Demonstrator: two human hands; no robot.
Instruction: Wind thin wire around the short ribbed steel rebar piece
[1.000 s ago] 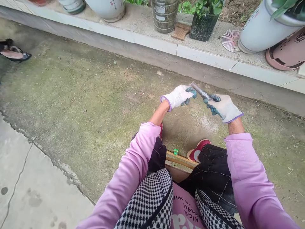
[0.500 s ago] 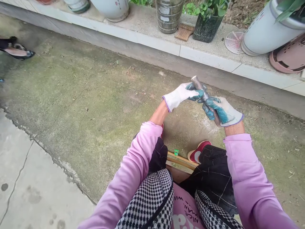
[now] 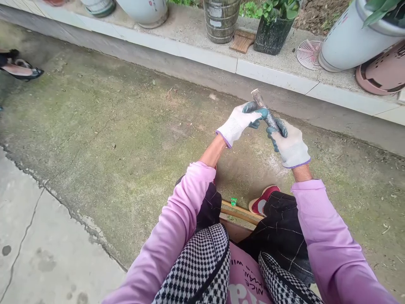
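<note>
A short wooden stick point(image 3: 257, 97), with what looks like shiny wire wound around its middle, slants between my hands above the ground. My left hand point(image 3: 242, 120), in a white glove with blue-green palm and fingers, pinches it just below its pale cut end. Lower down, my right hand point(image 3: 290, 142), gloved alike, is closed around the wound part. That hand's back faces up and covers the stick's lower end.
Beyond my hands runs a low tiled ledge point(image 3: 268, 75) with several plant pots, including a black pot point(image 3: 274, 34) and a white pot point(image 3: 343, 36). A small green packet point(image 3: 233, 202) lies near my feet. Another person's shoe point(image 3: 30, 74) shows at far left.
My right hand has rolled over, so the back of its glove now shows and the stick's lower end is hidden. The stick and both hands have shifted slightly.
</note>
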